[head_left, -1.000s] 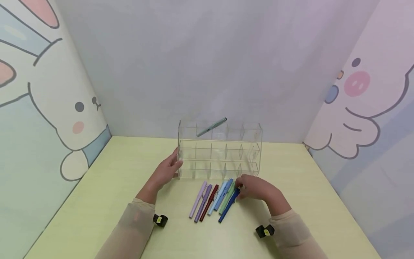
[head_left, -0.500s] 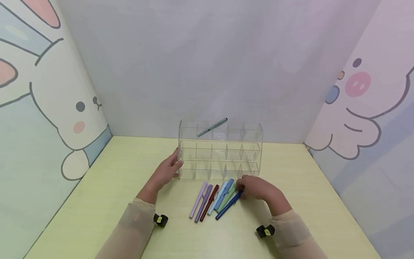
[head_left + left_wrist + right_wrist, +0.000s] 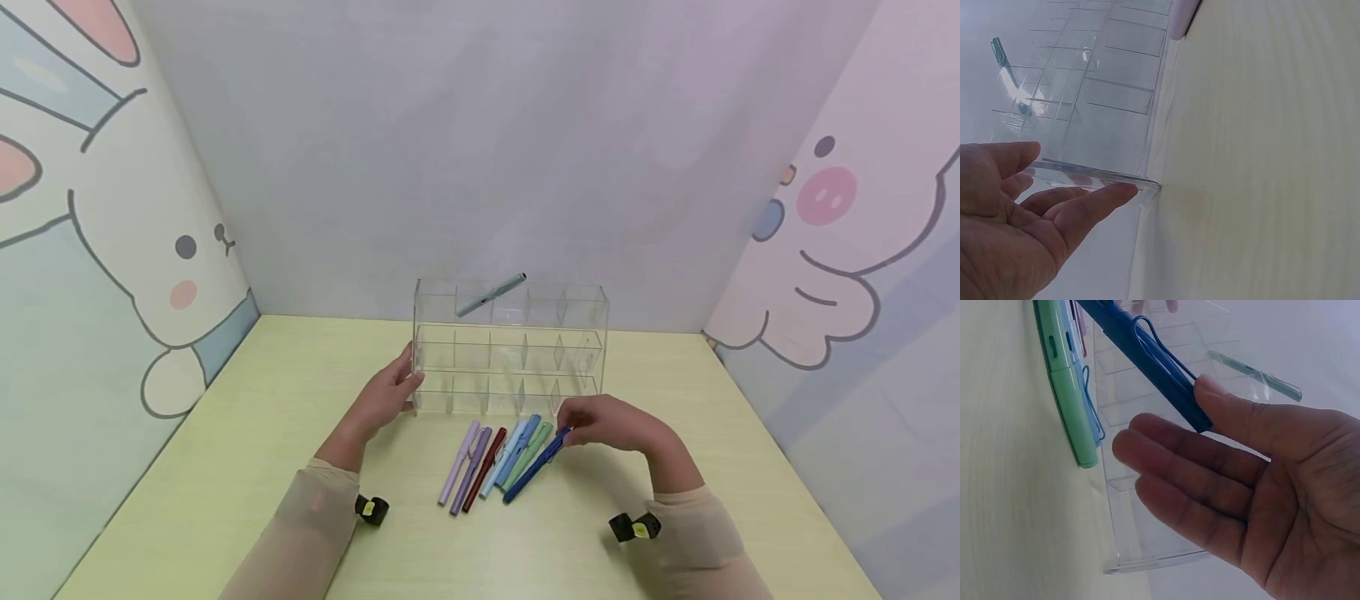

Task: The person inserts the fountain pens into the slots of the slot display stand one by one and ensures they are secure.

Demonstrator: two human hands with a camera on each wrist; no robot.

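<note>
A clear plastic display rack (image 3: 510, 358) with tiers of small compartments stands on the table. My left hand (image 3: 382, 396) holds its left side panel, the thumb at the front edge; in the left wrist view the fingers (image 3: 1094, 206) lie along that panel. My right hand (image 3: 611, 423) pinches the cap end of a dark blue pen (image 3: 534, 468), thumb against the cap in the right wrist view; the index finger is mostly hidden behind it. The pen's other end points down-left, near a green pen (image 3: 527, 458). A grey-green pen (image 3: 491, 296) lies slanted across the rack's top tier.
Left of the green pen lie a blue pen (image 3: 517, 452), a light blue pen (image 3: 503, 460), a dark red pen (image 3: 484, 471), a purple pen (image 3: 471, 472) and a lilac pen (image 3: 459, 462). Printed walls surround the pale table (image 3: 300, 375).
My right hand has shifted right and slightly up, drawing the dark blue pen's cap end with it. The green pen has tilted a little. My left hand stays at the rack's side.
</note>
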